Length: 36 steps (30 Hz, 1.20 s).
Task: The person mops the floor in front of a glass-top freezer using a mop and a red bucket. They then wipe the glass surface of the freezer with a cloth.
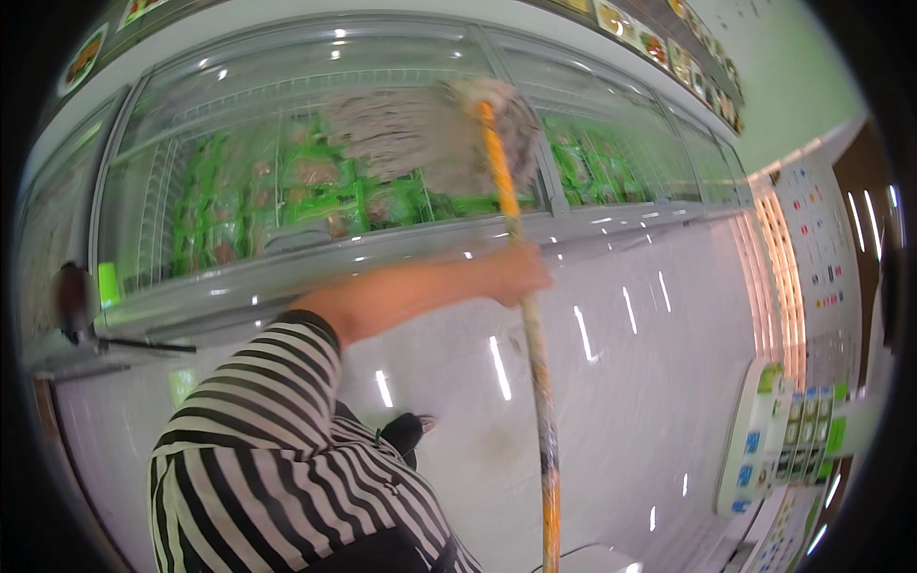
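My left hand is wrapped round the orange handle of a mop, a little above the middle of its visible length. The mop head is up at the far end, its grey strands spread to the left and smeared by motion. It overlaps the glass of a long chest freezer; whether it touches the glass I cannot tell. Green packages show through the freezer's glass. My left forearm reaches across from a black-and-white striped sleeve. The handle runs down past the lower edge. My right hand is out of view.
A pale, shiny floor stretches along the freezer's front. White and green display shelving stands at the right. Pictures of food line the wall above the freezer. A dark, rounded object is at the far left.
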### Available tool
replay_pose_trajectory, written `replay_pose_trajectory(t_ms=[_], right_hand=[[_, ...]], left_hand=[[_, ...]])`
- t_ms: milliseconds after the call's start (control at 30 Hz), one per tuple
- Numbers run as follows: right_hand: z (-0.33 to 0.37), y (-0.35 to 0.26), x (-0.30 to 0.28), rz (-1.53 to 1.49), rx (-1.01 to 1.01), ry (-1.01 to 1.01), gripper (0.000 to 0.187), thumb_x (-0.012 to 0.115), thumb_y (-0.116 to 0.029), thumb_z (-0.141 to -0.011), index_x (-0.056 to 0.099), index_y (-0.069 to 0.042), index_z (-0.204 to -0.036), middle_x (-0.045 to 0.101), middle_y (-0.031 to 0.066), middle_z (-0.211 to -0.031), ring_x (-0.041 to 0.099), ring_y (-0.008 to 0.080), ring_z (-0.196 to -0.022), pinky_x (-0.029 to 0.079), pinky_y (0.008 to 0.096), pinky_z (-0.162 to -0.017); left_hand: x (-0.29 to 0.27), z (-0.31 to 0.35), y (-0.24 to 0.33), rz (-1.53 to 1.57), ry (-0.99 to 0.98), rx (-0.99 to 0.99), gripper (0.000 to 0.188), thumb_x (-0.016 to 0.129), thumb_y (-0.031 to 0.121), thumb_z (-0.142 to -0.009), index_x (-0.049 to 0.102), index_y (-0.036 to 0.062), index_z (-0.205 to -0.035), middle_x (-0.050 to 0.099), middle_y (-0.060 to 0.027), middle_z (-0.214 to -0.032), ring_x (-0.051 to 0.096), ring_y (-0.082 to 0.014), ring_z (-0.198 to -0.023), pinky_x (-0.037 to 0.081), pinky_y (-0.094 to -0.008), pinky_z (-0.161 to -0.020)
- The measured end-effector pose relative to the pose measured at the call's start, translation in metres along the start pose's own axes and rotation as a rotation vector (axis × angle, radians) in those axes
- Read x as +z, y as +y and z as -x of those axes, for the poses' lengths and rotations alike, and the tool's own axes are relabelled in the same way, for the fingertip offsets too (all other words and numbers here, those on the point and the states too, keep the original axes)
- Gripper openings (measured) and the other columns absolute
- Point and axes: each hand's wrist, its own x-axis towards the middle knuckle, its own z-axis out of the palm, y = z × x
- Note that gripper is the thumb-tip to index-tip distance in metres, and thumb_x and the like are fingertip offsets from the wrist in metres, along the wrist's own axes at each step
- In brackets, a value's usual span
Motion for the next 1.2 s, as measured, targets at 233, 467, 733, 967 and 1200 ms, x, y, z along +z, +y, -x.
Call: replay_pose_trajectory(t_ms=[233,467,733,967,1200], right_hand=[[-0.159,-0.044,0.066,0.126,0.068,-0.064,0.022,0.062,-0.022,-0.081,0.06,-0.003,-0.092,0.033,-0.0021,-0.055,0.033,0.013,-0.051,0.031,0.028,-0.051],[-0.299,-0.058,0.078,0.13,0.22,-0.136,0.021,0.061,-0.022,-0.083,0.058,-0.002,-0.091,0.033,-0.0019,-0.055,0.033,0.0128,-0.051,0.031,0.0277,-0.05],[-0.377,0.069,0.136,-0.009,0.275,-0.279,0.019,0.059,-0.019,-0.086,0.049,-0.006,-0.078,0.03,-0.0019,-0.053,0.032,0.0117,-0.049,0.03,0.0291,-0.046],[-0.444,0.125,0.167,0.142,0.151,-0.309,0.022,0.056,-0.028,-0.087,0.053,-0.007,-0.081,0.034,-0.0014,-0.054,0.032,0.0124,-0.048,0.03,0.0298,-0.045],[-0.47,0.15,0.171,0.218,-0.088,-0.003,0.028,0.059,-0.029,-0.084,0.057,-0.003,-0.093,0.035,-0.0019,-0.053,0.033,0.0132,-0.047,0.03,0.0309,-0.049]], left_hand=[[0.078,-0.063,0.174,0.064,-0.024,-0.107,0.021,0.065,0.014,-0.064,0.055,0.0094,-0.082,0.053,-0.002,-0.071,0.056,-0.0204,-0.071,0.041,-0.0346,-0.067],[0.057,-0.035,0.207,0.138,-0.121,-0.187,0.025,0.064,0.02,-0.069,0.058,0.0069,-0.09,0.048,-0.0033,-0.068,0.052,-0.021,-0.062,0.038,-0.0374,-0.059],[0.064,-0.097,0.1,-0.104,-0.299,-0.345,0.019,0.066,0.029,-0.073,0.059,0.011,-0.074,0.054,-0.0055,-0.067,0.057,-0.0222,-0.067,0.043,-0.035,-0.062],[0.133,-0.194,-0.004,0.01,0.08,-0.171,0.017,0.068,0.026,-0.064,0.054,0.0158,-0.064,0.051,-0.0019,-0.059,0.052,-0.0243,-0.053,0.04,-0.0423,-0.051],[0.235,-0.288,-0.095,0.186,-0.145,-0.2,0.011,0.063,0.017,-0.065,0.052,0.0154,-0.063,0.051,-0.0025,-0.06,0.052,-0.0231,-0.054,0.039,-0.0427,-0.051]])
